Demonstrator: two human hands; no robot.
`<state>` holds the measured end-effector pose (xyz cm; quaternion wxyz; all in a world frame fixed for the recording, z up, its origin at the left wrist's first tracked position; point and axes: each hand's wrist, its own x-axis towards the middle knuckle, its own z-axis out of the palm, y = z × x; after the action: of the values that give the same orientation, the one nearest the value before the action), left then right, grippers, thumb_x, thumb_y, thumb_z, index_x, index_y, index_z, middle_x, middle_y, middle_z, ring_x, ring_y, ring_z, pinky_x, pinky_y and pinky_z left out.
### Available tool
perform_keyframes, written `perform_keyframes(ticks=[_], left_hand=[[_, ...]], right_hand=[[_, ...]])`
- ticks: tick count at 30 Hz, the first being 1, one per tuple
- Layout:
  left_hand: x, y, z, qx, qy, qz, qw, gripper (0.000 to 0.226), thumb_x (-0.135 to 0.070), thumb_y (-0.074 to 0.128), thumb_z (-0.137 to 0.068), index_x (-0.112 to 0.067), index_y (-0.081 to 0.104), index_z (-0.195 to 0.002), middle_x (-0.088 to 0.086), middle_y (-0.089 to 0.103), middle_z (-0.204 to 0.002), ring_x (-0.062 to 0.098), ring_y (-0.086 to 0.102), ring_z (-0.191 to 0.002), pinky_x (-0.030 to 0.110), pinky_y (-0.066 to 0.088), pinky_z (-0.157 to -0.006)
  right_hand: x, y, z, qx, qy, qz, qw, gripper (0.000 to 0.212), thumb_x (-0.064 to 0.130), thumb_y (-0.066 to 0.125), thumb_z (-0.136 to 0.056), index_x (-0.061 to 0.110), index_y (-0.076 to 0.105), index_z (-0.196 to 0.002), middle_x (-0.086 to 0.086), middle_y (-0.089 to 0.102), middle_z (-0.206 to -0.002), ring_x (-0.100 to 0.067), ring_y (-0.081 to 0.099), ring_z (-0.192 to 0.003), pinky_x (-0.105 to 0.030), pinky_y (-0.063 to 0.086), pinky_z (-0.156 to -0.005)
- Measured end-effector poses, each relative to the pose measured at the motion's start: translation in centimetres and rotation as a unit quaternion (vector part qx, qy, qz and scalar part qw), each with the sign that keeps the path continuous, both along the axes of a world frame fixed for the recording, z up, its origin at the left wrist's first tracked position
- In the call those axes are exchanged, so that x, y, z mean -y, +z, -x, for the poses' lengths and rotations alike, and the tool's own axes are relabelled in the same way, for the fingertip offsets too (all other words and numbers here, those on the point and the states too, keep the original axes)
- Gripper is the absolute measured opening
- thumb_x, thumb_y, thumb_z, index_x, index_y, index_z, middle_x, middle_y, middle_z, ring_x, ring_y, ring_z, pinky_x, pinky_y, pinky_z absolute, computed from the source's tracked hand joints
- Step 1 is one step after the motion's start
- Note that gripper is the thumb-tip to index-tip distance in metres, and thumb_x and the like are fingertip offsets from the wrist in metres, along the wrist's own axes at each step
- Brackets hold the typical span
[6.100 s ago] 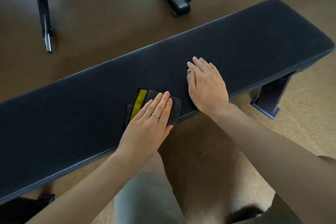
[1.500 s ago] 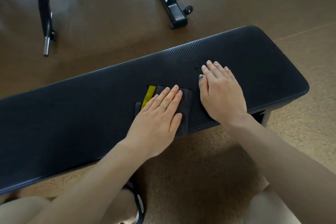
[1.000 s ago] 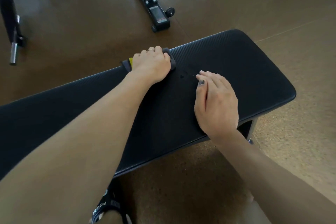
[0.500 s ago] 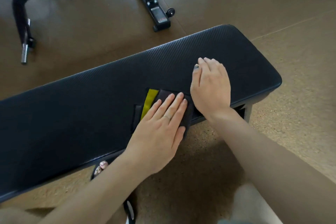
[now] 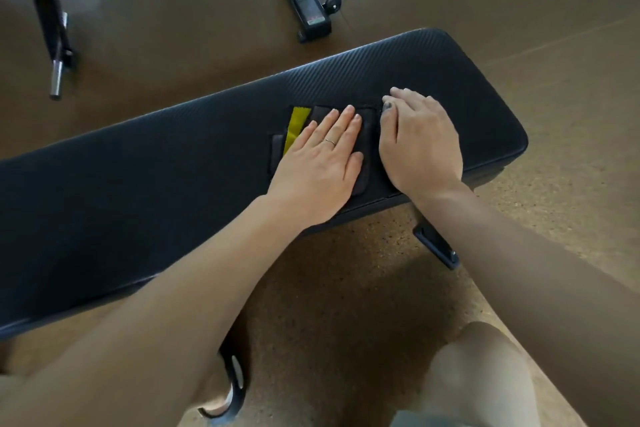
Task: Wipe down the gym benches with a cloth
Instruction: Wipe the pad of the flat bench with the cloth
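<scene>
Both hands flat, cloth [image 5: 363, 149] slid up bench [image 5: 173, 166], right hand [image 5: 420, 146] closer

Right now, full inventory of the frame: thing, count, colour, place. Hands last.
bench: 1, black textured pad, runs across the frame from the left edge to right of centre.
cloth: 1, dark grey with a yellow strip, flat on the bench pad near its right end.
bench foot: 1, dark, on the floor below the bench's near edge.
second bench frame: 1, black metal, top of frame on the floor.
floor: brown, speckled nearer the camera.
sandal: 1, black strap, bottom centre-left.
left hand: flat on the cloth, ring on one finger.
right hand: flat on the pad, beside the cloth.
</scene>
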<state>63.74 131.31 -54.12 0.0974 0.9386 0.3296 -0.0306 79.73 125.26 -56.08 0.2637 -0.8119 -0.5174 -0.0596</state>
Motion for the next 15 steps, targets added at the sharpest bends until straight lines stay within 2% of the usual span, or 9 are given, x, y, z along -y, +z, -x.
perform_keyframes(ticks=[4, 7, 11, 15], left_hand=[[4.1, -0.1, 4.8, 0.006, -0.017, -0.017, 1.0, 0.063, -0.05, 0.009, -0.108, -0.023, 0.007, -0.165, -0.006, 0.001, -0.172, 0.01, -0.003, -0.159, 0.031, -0.001, -0.129], [5.4, -0.7, 8.8, -0.02, -0.04, -0.088, 0.995, 0.06, -0.046, 0.02, -0.109, -0.02, 0.014, -0.163, 0.0, 0.015, -0.17, 0.016, 0.013, -0.158, 0.037, 0.01, -0.126], [4.9, -1.3, 8.5, -0.029, -0.045, -0.131, 0.99, 0.059, -0.042, 0.025, -0.108, -0.015, 0.023, -0.16, 0.005, 0.029, -0.167, 0.022, 0.03, -0.153, 0.043, 0.022, -0.122], [4.2, -1.3, 6.3, -0.03, -0.083, -0.119, 0.989, 0.061, -0.04, 0.02, -0.108, -0.011, 0.021, -0.162, 0.007, 0.023, -0.169, 0.023, 0.025, -0.156, 0.039, 0.023, -0.126]], right_hand=[[0.2, -0.1, 0.0, -0.016, 0.005, -0.009, 1.0, 0.047, 0.03, 0.03, -0.11, 0.01, 0.063, -0.137, -0.006, 0.06, -0.145, -0.019, 0.05, -0.14, -0.035, 0.028, -0.123], [0.3, 0.0, -0.3, -0.027, 0.013, -0.011, 0.999, 0.047, 0.03, 0.031, -0.109, 0.009, 0.065, -0.135, -0.008, 0.06, -0.144, -0.021, 0.051, -0.139, -0.036, 0.029, -0.124], [0.2, 0.0, -0.1, -0.027, 0.003, -0.017, 0.999, 0.048, 0.03, 0.031, -0.109, 0.009, 0.066, -0.134, -0.008, 0.062, -0.143, -0.021, 0.052, -0.138, -0.037, 0.03, -0.123], [0.2, -0.2, 0.4, -0.026, -0.011, -0.024, 0.999, 0.047, 0.029, 0.031, -0.11, 0.007, 0.066, -0.133, -0.01, 0.062, -0.142, -0.023, 0.054, -0.137, -0.038, 0.031, -0.123]])
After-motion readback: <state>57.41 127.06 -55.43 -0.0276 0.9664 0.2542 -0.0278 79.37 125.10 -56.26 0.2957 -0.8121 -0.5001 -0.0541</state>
